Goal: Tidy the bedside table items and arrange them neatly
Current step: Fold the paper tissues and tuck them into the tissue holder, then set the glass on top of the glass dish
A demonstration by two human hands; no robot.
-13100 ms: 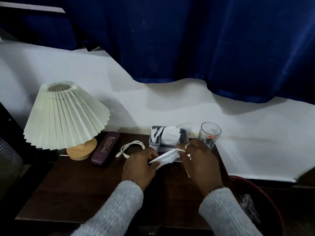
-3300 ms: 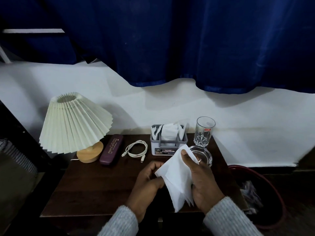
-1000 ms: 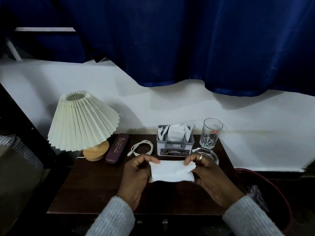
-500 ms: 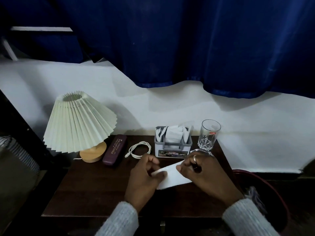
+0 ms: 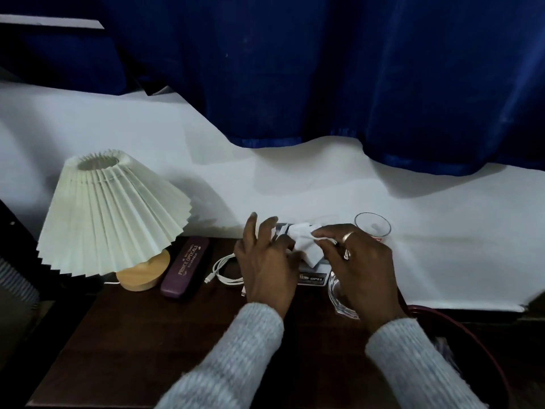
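Dark wooden worktop [image 5: 132, 335] against white wall [image 5: 295, 178], blue curtain [image 5: 324, 69] above. On it: cream pleated lamp [image 5: 112, 216], maroon glasses case [image 5: 185, 267], coiled white cable [image 5: 224, 270], grey tissue holder [image 5: 312, 277], clear drinking glass [image 5: 373, 228]. Right hand [image 5: 362, 270] pinches folded white tissue [image 5: 306, 246] over the holder. Left hand [image 5: 265, 267] just beside it, fingers spread, grasping nothing.

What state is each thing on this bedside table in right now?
lamp, upright, unlit
spectacle case, closed, lying flat
cable, loosely coiled
tissue holder, upright, mostly hidden by hands
folded tissue, held above the tissue holder
right hand, pinching the folded tissue
left hand, fingers spread, beside the folded tissue
drinking glass, upright, empty
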